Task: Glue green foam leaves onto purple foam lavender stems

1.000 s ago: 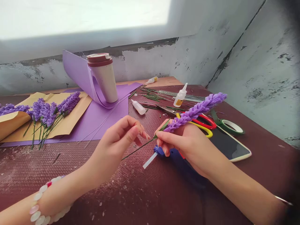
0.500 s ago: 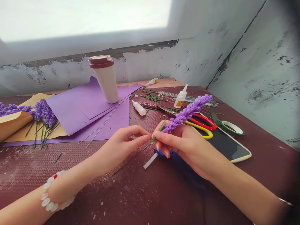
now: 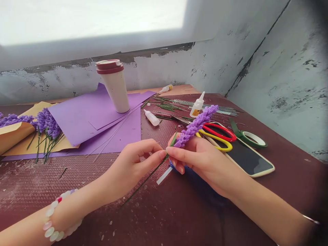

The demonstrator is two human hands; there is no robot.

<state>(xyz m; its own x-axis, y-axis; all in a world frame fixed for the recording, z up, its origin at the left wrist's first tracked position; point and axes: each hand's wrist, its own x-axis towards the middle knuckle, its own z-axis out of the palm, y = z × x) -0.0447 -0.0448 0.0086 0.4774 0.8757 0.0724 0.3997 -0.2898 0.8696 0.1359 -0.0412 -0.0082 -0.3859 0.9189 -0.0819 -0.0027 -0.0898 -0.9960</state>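
From across the room, the person's left hand (image 3: 132,167) and right hand (image 3: 202,160) meet low over a maroon woven table mat (image 3: 64,191). A purple felt lavender sprig (image 3: 196,124) slants up and away from the right hand, whose thumb and fingers are closed around its base. Below it, a thin green wire stem (image 3: 146,181) runs down to the lower left, and the left thumb and forefinger pinch it just under the felt. Its free end hangs over open mat, with a wide bare stretch in front of both forearms. A white beaded bracelet (image 3: 55,215) circles the left wrist. On the other side there is far less room: under the right hand lies a blue hot-glue gun (image 3: 191,177), a clear glue stick (image 3: 164,175) poking out past the fingers. Just beyond the knuckles, the loops of red-handled scissors (image 3: 219,132) and yellow-handled scissors (image 3: 217,145) overlap at the edge of a black phone in a cream case (image 3: 249,160). A roll of green floral tape (image 3: 252,139) sits near the phone's far corner. Farther back stand a white glue bottle (image 3: 197,106) and a speckled cream travel cup with a maroon lid (image 3: 114,87), the cup on overlapping lilac paper sheets (image 3: 87,116) whose front edge stops short of the left hand.
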